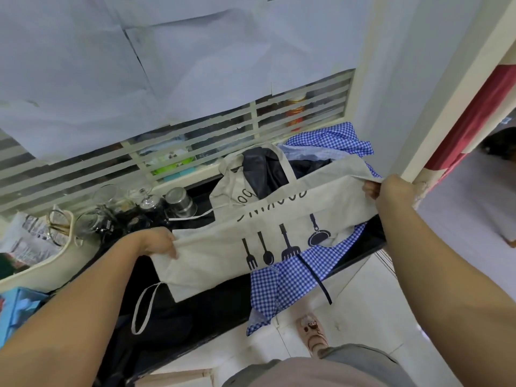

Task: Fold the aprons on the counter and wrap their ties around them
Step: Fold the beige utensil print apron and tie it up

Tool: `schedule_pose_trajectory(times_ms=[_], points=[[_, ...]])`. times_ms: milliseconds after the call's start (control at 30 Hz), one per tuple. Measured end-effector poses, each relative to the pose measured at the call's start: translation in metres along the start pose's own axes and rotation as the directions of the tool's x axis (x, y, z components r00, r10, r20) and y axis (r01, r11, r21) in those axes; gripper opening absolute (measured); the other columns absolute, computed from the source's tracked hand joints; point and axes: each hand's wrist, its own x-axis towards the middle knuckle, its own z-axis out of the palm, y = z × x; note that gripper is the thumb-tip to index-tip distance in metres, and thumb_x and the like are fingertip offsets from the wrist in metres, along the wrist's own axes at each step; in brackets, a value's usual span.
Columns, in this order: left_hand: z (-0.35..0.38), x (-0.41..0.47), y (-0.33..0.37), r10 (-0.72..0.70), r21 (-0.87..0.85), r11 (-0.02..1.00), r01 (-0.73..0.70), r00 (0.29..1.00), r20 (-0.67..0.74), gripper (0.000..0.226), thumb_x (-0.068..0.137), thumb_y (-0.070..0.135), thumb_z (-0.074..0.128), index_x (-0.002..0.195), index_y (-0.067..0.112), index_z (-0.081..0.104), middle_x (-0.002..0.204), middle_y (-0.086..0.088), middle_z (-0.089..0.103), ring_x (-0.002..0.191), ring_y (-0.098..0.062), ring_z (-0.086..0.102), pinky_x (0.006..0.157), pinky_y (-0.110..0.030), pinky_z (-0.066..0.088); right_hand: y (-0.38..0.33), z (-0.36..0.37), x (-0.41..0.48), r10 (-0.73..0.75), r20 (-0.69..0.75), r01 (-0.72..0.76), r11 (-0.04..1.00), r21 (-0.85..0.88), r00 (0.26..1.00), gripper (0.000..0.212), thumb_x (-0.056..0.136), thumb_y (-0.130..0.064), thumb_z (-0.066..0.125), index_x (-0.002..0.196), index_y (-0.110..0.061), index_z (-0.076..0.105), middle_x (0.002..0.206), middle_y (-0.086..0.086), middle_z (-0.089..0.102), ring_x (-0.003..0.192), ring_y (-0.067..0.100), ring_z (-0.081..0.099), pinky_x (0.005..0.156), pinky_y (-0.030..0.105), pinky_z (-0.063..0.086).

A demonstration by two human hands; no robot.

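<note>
A beige apron (pixel 223 247) printed with dark utensil shapes is stretched lengthwise above the black counter (pixel 217 308), folded into a long band. My left hand (pixel 159 243) grips its near-left edge and my right hand (pixel 377 187) pinches its far-right end. A beige tie loop (pixel 142 311) hangs from the left end. Under it lies a blue checked apron (pixel 282 280) that droops over the counter edge, with a dark strap (pixel 321 283) across it. Behind, a dark apron (pixel 262 171) and more blue checked cloth (pixel 335 138) are heaped.
Glass jars (pixel 109 196) and a steel cup (pixel 180 201) stand at the counter's back left, beside a cream tray (pixel 64 247). A slatted window (pixel 195 146) runs behind. A white wall corner (pixel 413 135) rises on the right. My sandalled foot (pixel 312 333) is on the tiled floor.
</note>
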Motion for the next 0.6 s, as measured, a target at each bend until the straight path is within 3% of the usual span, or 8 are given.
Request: schedule_pose_trajectory(times_ms=[133,267,433,500,600], points=[[0.002,0.017,-0.006,-0.019,-0.262,0.965,-0.03,0.983,-0.181,0.013,0.084,0.009,0.071,0.094,0.001,0.07,0.088,-0.01,0.07,0.077,-0.018,0.066,0.058,-0.023,0.052,0.0,0.032,0.025,0.02,0.14,0.012,0.975,-0.222,0.99,0.032,0.097,-0.017,0.035,0.084,0.003,0.056,0.036,0.008,0.056,0.035,0.021,0.057,0.053,0.034,0.055],[0.008,0.04,-0.008,-0.046,-0.319,0.946,-0.06,0.948,-0.315,0.019,0.083,0.013,0.072,0.089,-0.005,0.07,0.087,-0.016,0.069,0.076,-0.024,0.063,0.069,-0.03,0.048,-0.003,0.057,0.036,0.049,0.185,0.017,0.94,-0.341,0.982,0.04,0.099,-0.021,0.037,0.073,0.0,0.059,0.037,0.009,0.057,0.05,0.026,0.059,0.063,0.038,0.056],[0.027,0.065,-0.013,-0.141,-0.4,0.917,0.005,0.94,-0.31,0.012,0.087,0.008,0.064,0.078,-0.001,0.067,0.074,-0.009,0.063,0.072,-0.024,0.06,0.062,-0.028,0.044,0.008,0.077,0.067,0.058,0.16,0.011,0.915,-0.402,0.985,0.032,0.094,-0.024,0.043,0.09,-0.001,0.064,0.075,0.015,0.069,0.071,0.03,0.067,0.071,0.041,0.059],[0.037,0.074,-0.016,-0.173,-0.416,0.909,0.026,0.932,-0.318,0.018,0.087,0.006,0.061,0.069,0.005,0.064,0.071,-0.007,0.061,0.071,-0.022,0.058,0.058,-0.026,0.041,0.011,0.082,0.067,0.033,0.196,0.05,0.914,-0.402,0.98,0.024,0.093,-0.019,0.044,0.086,-0.003,0.061,0.077,0.013,0.067,0.07,0.026,0.066,0.065,0.035,0.059],[0.043,0.084,-0.017,-0.234,-0.461,0.885,0.058,0.913,-0.335,0.015,0.087,0.009,0.059,0.075,0.004,0.067,0.076,-0.01,0.064,0.073,-0.024,0.059,0.064,-0.028,0.043,0.014,0.09,0.067,0.032,0.136,0.029,0.906,-0.423,0.99,0.027,0.093,-0.019,0.04,0.079,-0.005,0.058,0.072,0.015,0.067,0.068,0.029,0.066,0.071,0.04,0.058]])
